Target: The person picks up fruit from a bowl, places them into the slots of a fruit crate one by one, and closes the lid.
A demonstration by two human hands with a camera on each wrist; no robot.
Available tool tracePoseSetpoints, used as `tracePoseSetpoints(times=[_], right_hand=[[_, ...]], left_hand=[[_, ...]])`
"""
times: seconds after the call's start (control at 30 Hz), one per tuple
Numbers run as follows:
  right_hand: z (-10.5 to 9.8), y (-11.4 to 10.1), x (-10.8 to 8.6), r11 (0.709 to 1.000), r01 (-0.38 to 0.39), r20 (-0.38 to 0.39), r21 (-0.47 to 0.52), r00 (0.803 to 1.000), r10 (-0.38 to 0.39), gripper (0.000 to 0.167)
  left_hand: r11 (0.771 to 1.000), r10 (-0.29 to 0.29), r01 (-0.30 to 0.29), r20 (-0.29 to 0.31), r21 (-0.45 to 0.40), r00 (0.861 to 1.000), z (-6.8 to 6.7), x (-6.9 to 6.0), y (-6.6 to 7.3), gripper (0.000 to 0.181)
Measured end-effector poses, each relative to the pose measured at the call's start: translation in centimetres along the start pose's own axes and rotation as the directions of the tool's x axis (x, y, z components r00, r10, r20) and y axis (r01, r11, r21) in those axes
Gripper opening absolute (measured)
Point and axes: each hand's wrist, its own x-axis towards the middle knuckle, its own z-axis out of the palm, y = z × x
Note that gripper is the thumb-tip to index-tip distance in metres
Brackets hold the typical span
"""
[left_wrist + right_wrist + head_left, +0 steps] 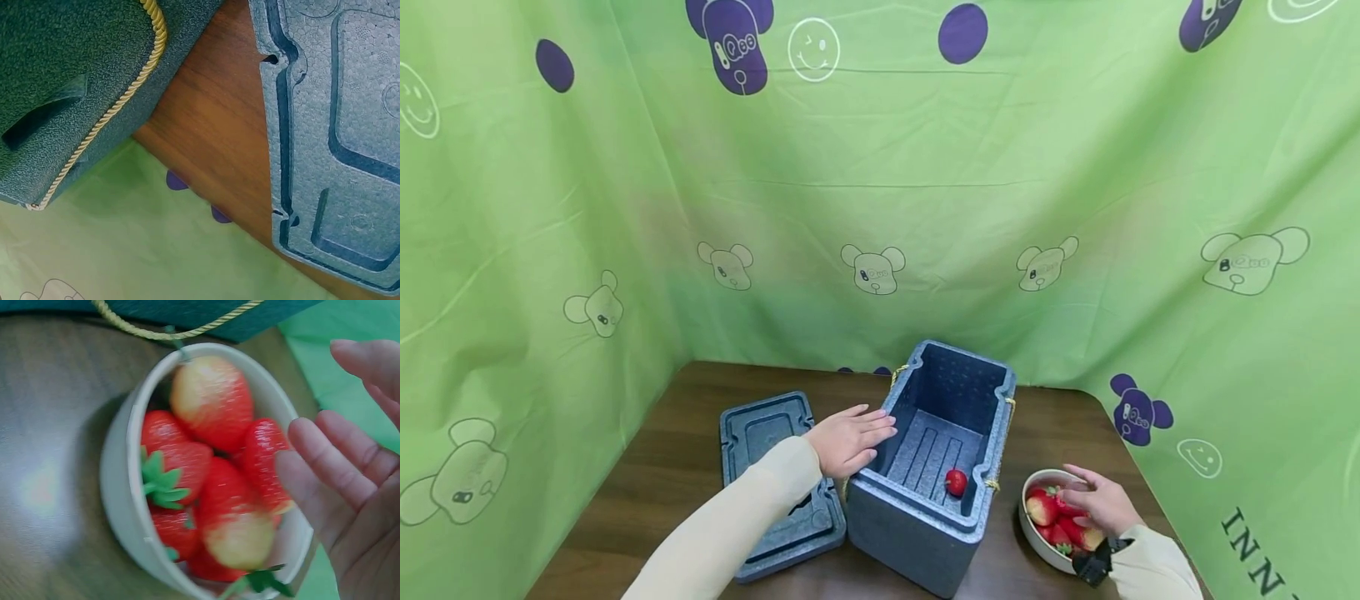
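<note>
My left hand [850,439] lies with straight fingers over the left rim of a blue-grey foam box [910,542]. One red strawberry [956,482] sits on the box floor near its front right corner. To the right of the box stands a white bowl [119,481] holding several red strawberries [212,403], some with pale ends and green leaves. Above the bowl's right side hovers my right hand [1105,502], its fingers spread and slightly bent. In the right wrist view the hand holds nothing; its fingertips [303,434] are beside a strawberry, and contact is unclear.
The box's foam lid [756,437] lies flat on the brown wooden table [662,467], left of the box and partly under my left forearm. Yellow rope [128,94] runs along the box sides. Green printed cloth [880,167] hangs behind the table and along its sides.
</note>
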Motion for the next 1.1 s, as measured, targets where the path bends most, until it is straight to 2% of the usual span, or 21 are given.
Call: tracePoseSetpoints(times=[0.23, 0.5, 0.9, 1.0, 1.1], right_hand=[[1.1, 1.5, -0.2, 1.0, 0.007, -0.049, 0.019, 0.999, -0.006, 0.053], [2.0, 2.2, -0.4, 1.0, -0.002, -0.022, 0.002, 1.0, 0.003, 0.058], [2.6, 3.3, 0.2, 0.992, 0.055, -0.014, -0.109, 0.998, -0.057, 0.055], [2.7, 2.9, 0.1, 0.972, 0.099, -0.022, -0.214, 0.994, -0.107, 0.053], [2.9, 2.4, 0.1, 0.914, 0.156, -0.011, -0.375, 0.985, -0.173, 0.051]], left_hand=[[1.0, -0.009, 0.009, -0.003, -0.03, 1.0, 0.2, 0.0, 0.0, 0.045], [1.0, -0.007, 0.007, -0.003, -0.023, 1.0, 0.2, -0.1, 0.0, 0.044], [1.0, -0.006, 0.005, -0.026, -0.03, 1.0, 0.3, -0.2, -0.1, 0.044], [0.999, -0.012, 0.011, -0.022, -0.042, 1.0, 0.4, -0.1, -0.1, 0.044], [0.998, -0.021, 0.02, -0.019, -0.058, 1.0, 0.6, 0.0, -0.1, 0.045]])
